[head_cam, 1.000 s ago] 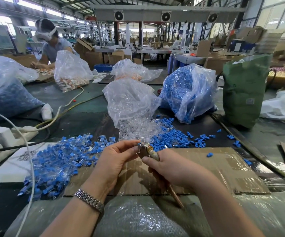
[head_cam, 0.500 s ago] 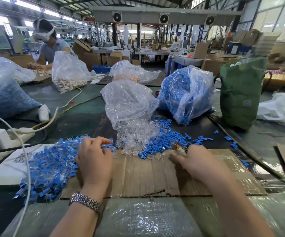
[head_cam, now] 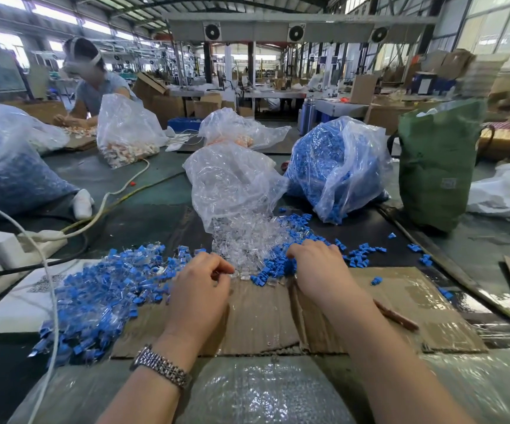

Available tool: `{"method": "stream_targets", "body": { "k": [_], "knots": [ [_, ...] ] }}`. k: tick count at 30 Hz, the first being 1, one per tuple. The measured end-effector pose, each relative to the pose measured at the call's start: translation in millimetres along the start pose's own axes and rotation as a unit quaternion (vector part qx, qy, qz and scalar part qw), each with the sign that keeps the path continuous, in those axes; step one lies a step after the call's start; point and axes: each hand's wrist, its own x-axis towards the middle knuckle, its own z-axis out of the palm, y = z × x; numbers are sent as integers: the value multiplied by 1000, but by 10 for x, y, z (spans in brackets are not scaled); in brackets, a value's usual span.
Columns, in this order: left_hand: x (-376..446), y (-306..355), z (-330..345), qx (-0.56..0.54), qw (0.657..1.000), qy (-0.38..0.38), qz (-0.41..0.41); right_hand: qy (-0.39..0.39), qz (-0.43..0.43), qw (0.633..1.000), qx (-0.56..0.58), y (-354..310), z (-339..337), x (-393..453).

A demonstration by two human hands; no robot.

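At the near edge of the bench (head_cam: 143, 179), both hands are down in the loose stock. The left hand (head_cam: 200, 289) has thumb and fingers drawn together, pinching at the clear pieces (head_cam: 244, 243) where they spill from the clear bag (head_cam: 232, 185). The right hand (head_cam: 321, 270) lies knuckles-up with its fingers curled into the blue pieces (head_cam: 278, 264) just beside them; whether it grips anything cannot be told. A wooden-handled tool (head_cam: 395, 316) shows from under the right forearm, and its working end is hidden. Judged progress: part-way. A broad heap of joined pieces (head_cam: 103, 289) (blue and clear together, as far as the blur allows) lies left of the left hand, so much is done. What is left looks far greater: both loose piles, plus a bulging blue bag (head_cam: 333, 166) behind them. The hands work over a worn cardboard sheet (head_cam: 262, 316) laid on the dark bench, with plastic film at the front edge. A power strip (head_cam: 9, 246) with white cables sits far left and a green sack (head_cam: 437, 163) far right. Across the bench, another worker (head_cam: 94, 84) sorts pale parts in a long, daylit factory hall.
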Motion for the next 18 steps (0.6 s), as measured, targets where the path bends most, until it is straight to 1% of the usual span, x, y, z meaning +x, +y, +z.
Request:
{"method": "stream_targets", "body": {
  "k": [5,9,14,18],
  "knots": [
    [-6,-3,72,37,996,-68,52,-14,-20,999,48,-88,120,19],
    [5,0,95,49,992,-105,58,-3,-44,995,92,-179,195,9],
    [0,1,75,50,990,-116,56,12,-58,988,145,-239,269,-21],
    [-42,28,68,27,989,-120,83,25,-56,981,184,-137,285,-33]
  ]
}}
